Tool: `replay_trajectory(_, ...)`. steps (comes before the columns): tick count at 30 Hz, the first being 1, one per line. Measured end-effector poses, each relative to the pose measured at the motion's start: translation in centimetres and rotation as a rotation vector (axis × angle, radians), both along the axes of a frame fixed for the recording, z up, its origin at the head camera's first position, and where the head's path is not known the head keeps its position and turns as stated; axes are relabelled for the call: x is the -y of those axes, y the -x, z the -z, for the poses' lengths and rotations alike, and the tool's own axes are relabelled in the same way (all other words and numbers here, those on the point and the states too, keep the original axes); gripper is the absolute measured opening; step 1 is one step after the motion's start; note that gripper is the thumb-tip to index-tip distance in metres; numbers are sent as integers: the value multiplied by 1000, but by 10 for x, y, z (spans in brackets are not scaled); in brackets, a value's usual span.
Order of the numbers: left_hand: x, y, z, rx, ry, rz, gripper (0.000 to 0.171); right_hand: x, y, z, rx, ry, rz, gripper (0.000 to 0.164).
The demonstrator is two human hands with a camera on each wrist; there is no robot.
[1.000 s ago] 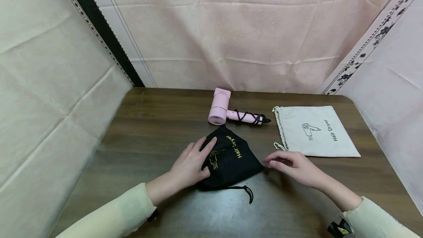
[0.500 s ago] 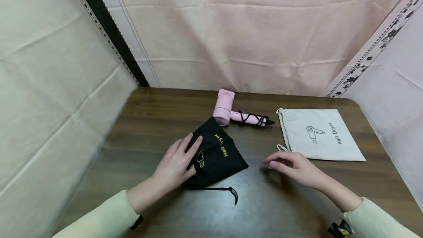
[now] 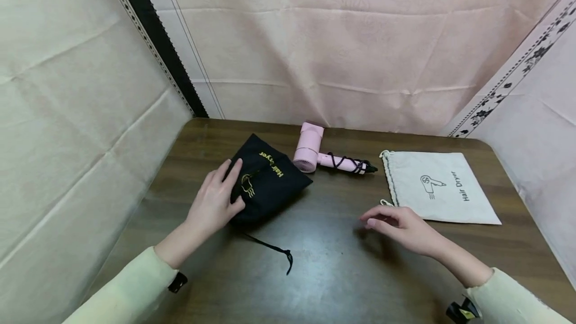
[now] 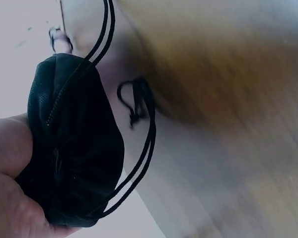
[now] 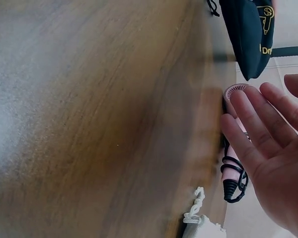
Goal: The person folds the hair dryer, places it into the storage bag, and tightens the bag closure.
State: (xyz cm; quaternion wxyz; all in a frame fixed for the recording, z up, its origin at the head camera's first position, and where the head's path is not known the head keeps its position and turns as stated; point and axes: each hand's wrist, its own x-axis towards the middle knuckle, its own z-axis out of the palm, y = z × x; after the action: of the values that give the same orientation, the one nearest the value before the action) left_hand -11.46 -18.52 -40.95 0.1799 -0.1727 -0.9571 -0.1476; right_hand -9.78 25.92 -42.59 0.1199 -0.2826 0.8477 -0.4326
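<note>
My left hand [image 3: 210, 203] grips a black drawstring pouch [image 3: 272, 191] by its cinched end, left of the table's middle. Gold "Hair Dryer" lettering and a dryer outline mark the pouch, which looks bulky in the left wrist view [image 4: 84, 129]. Its black cord [image 3: 270, 245] hangs toward me in loops. My right hand [image 3: 402, 228] holds nothing; its fingers are loosely bent just over the wood, near the white bag's lower left corner. Behind the pouch lies a pink hair dryer [image 3: 308, 146] with a black cord wound round its handle.
A flat white drawstring bag [image 3: 443, 189], printed with a hair dryer, lies at the right. The brown wooden table [image 3: 333, 279] ends at a pale pink cloth backdrop [image 3: 342, 54]. Pale cloth also hangs along the left and right sides.
My left hand has carried the black pouch leftward and away from me, off the table surface, with its cord trailing. My right hand has stayed in place. The camera view has shifted slightly.
</note>
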Motion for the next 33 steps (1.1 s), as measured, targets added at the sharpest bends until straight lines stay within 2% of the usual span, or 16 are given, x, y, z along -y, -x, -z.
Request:
replay_trajectory(8,17,30,11,4,-79,-135,79,1,6,-4,-57,-8,17,22)
replay_trajectory(15,22,54,22,56,-143,-213,79,-1,12,-1,-119,-48,27,20)
replay_trajectory(20,25,71,28,90,-171,-288,77,-4,15,-1,-122,-62,28,20)
replay_trajectory(25,24,82,30,155,-195,-323,78,-5,18,0,-130,-77,37,20)
replay_trajectory(33,22,92,36,233,-211,-381,83,-9,23,5,-154,-120,56,19)
